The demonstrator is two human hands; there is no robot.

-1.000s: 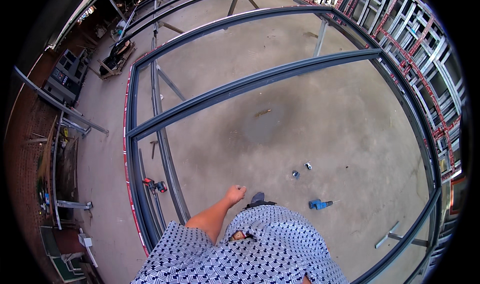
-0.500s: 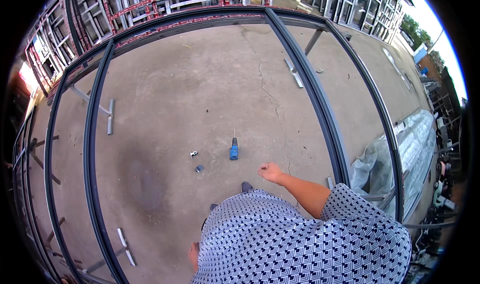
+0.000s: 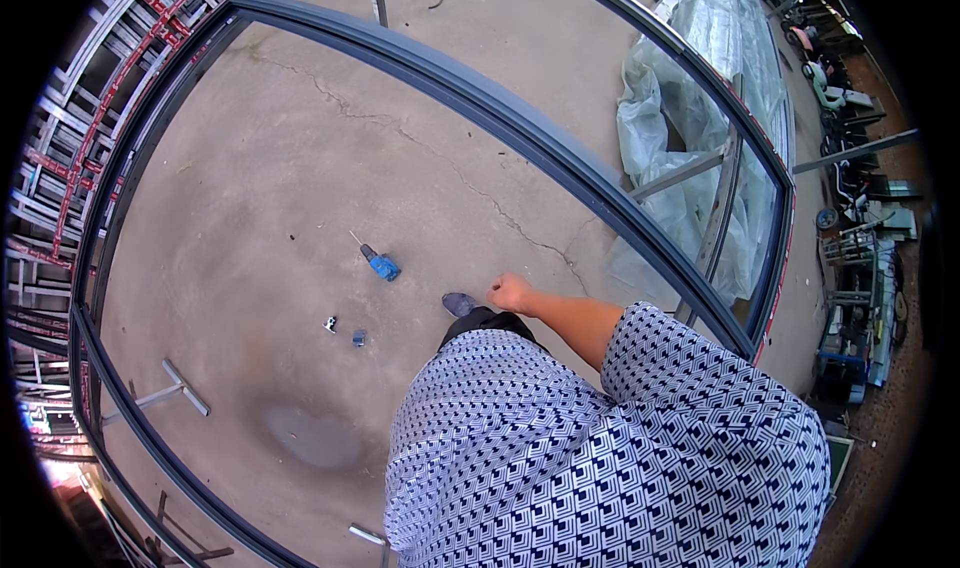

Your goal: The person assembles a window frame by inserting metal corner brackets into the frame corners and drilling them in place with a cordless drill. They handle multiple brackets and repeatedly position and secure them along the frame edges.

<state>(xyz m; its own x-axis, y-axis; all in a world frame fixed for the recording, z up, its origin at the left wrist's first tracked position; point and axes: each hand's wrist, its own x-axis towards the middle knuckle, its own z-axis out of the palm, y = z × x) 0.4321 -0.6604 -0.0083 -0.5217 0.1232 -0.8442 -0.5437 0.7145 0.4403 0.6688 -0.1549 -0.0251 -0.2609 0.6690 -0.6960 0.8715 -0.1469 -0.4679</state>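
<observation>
So, right hand [image 3: 512,293] loosely curled, holding nothing, right of blue drill [image 3: 381,264] lying on concrete; left hand out of view.

An outdoor metalwork yard: large grey metal frames [image 3: 520,128] lie on cracked concrete floor [image 3: 250,168] beside stacked frames [image 3: 60,198].

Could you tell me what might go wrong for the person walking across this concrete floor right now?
1. The blue screwdriver and two small metal parts lie loose on the concrete just ahead of the shoe; a step could land on them or kick them away.
2. The dark metal frame bar lies across the floor close by and could trip the person.
3. The right hand swings empty; the left hand is out of view.
</observation>
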